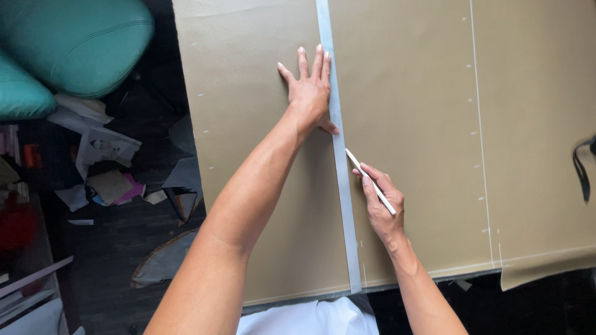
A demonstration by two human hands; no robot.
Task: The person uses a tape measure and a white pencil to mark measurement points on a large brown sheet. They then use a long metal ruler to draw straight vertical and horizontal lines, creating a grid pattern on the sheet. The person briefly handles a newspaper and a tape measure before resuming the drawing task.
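Observation:
A large tan sheet of leather-like material (261,205) covers the table. A long metal ruler (342,180) lies across it, running from the near edge to the far side. My left hand (308,93) lies flat, fingers spread, on the sheet and against the ruler's left edge. My right hand (380,201) holds a thin white marking stick (370,181), with its tip at the ruler's right edge. A white drawn line (479,130) with small tick marks runs parallel to the ruler, further right.
A teal cushioned seat (74,43) sits at the top left. Scraps of paper and material (105,167) litter the dark floor to the left. A black strap (582,167) lies at the right edge. The sheet overhangs the near table edge (540,267).

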